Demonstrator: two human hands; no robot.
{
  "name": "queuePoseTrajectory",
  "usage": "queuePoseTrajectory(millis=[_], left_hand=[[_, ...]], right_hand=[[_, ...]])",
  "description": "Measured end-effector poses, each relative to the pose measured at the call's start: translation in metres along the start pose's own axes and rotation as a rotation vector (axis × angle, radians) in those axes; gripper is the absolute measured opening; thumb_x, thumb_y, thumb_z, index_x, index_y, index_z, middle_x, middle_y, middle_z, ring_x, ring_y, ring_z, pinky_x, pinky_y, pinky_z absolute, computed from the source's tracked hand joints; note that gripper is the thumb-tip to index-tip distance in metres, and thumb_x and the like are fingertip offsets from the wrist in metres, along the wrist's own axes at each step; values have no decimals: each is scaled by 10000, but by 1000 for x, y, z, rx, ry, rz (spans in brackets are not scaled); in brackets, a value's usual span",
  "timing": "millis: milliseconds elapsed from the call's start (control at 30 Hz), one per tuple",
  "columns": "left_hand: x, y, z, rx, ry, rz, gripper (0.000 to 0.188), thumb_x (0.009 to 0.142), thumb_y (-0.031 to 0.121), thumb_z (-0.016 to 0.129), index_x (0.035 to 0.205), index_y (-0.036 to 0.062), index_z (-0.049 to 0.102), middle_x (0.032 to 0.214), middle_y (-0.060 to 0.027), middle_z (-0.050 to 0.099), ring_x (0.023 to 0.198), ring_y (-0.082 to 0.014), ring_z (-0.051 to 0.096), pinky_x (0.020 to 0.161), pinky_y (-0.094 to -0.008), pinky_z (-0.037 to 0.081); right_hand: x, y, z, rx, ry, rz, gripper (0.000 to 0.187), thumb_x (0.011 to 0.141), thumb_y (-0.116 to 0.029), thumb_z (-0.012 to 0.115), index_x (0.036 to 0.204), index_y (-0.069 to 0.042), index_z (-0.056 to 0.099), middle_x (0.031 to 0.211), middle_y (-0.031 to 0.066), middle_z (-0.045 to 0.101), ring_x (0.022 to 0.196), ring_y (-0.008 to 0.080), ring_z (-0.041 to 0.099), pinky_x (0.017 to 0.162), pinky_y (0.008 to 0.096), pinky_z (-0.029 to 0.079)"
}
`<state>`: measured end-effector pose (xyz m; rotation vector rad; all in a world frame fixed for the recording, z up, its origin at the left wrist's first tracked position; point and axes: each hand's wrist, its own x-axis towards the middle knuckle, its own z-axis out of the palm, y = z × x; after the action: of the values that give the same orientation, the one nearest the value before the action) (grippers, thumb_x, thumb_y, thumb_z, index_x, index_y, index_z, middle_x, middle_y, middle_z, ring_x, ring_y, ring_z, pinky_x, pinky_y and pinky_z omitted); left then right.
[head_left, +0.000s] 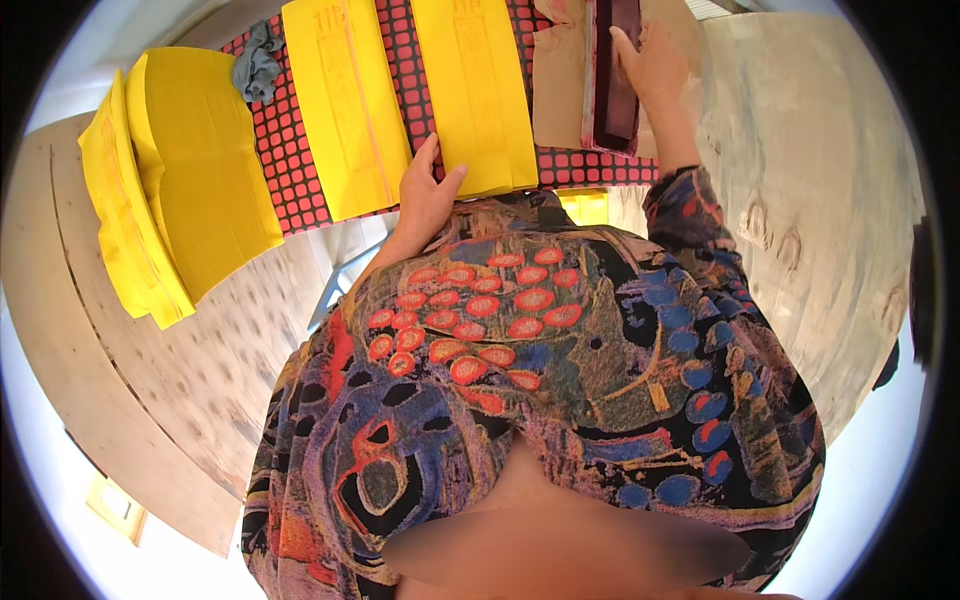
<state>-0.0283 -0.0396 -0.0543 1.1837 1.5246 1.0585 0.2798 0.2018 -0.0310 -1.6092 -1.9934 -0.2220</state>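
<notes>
Yellow printed sheet [475, 100] lies on red-and-black checked cloth [280, 140], the left hand [428, 195] spread, grasping nothing, at its near-left corner; the right hand [657, 75] covers a dark-red frame's [622, 110] edge, grip unclear. Apparently a positioning step; lifting the frame would require firm hold.

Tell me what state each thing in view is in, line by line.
Left yellow pieces: bent, overlapping
Gray cloth: crumpled
Middle yellow sheet: lying flat
Right yellow sheet: lying flat
Checked cloth: spread out, partly covered
Brown sheet: creased near top
Framed panel: lying on brown sheet
Left hand: open, at right yellow sheet's edge
Right hand: on framed panel, grip unclear
</notes>
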Motion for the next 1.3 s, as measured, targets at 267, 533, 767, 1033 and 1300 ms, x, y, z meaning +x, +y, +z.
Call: queuePoseTrajectory(millis=[267, 533, 767, 1033, 1300], left_hand=[[-1, -7, -3, 40, 13, -11, 596, 843, 92, 649, 1380, -50, 433, 1269, -206, 593, 1200, -277, 561, 1002, -352, 428], [-1, -5, -3, 21, 12, -49, 599, 841, 91, 651, 1383, -47, 434, 1260, -202, 600, 1186, -275, 571, 990, -358, 439], [-3, -9, -5, 27, 19, -69, 600, 840, 102, 656, 1376, -57, 437, 1260, -205, 598, 1174, -282, 575, 979, -363, 447], [-3, -7, -7, 34, 40, -86, 612, 859, 88, 649, 1386, -92, 396, 1352, -220, 518, 1259, -281, 507, 1036, -359, 409], [-1, 18, -12, -355, 128, -204, 598, 928, 81, 597, 1428, -96, 322, 1411, -234, 456, 1284, -286, 493, 1062, -363, 412]], right_hand=[[-68, -118, 7, 420, -616, 200, 392, 856, -403, 652, 1006, -41, 641, 880, 113, 695, 825, 282, 668, 713, 407, 515], [-76, -134, 8, 457, -693, 232, 364, 870, -352, 663, 1002, -14, 649, 860, 125, 696, 785, 251, 679, 713, 377, 525], [-88, -133, 13, 524, -634, 287, 328, 875, -313, 678, 1001, -12, 642, 846, 104, 691, 737, 210, 665, 677, 344, 525], [-92, -137, 13, 1032, -990, 697, 287, 950, -288, 610, 1092, -39, 615, 865, 60, 671, 708, 138, 634, 597, 262, 499], [-72, -139, -13, 1227, -1113, 977, 293, 969, -281, 578, 1124, -31, 585, 945, 56, 668, 796, 113, 648, 671, 268, 520]])
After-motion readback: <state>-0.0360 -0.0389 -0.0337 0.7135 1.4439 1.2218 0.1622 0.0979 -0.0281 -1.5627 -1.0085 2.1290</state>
